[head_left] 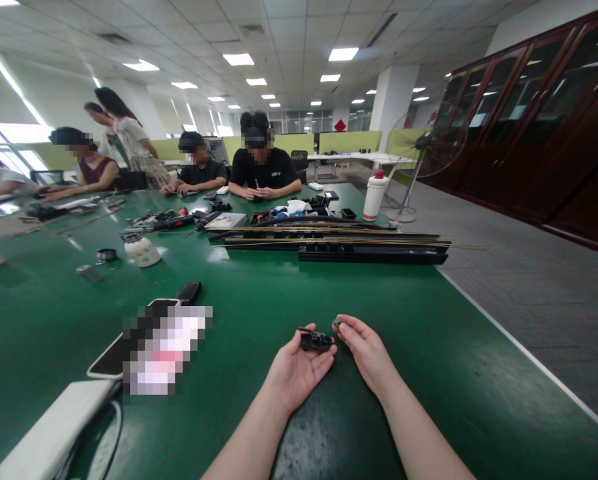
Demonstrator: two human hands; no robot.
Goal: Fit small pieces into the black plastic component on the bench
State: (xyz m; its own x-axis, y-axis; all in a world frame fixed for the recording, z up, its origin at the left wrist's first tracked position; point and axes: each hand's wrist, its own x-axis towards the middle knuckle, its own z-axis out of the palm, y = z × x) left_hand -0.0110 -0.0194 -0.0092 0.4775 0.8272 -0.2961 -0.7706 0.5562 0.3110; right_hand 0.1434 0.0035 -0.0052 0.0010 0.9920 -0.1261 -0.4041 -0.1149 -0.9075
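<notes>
Palm up above the green table (239, 293), my left hand (299, 370) holds a small black plastic part (315, 340) with a narrow, open-structured body. The part lies across the fingers, with the thumb against its left end. Just to the right, my right hand (366, 350) pinches a small greyish round piece (337, 323) between thumb and fingertips. That piece is close to the black part's right end; I cannot tell whether they touch. Its exact kind is too small to make out.
Long black rails (373, 255) with thin brass-coloured rods lie across the table ahead. A phone (133, 340), white box (53, 427), cable and patterned jar (141, 251) are at the left. A white bottle (375, 195) stands farther back. People sit opposite; a fan (419, 147) is beyond.
</notes>
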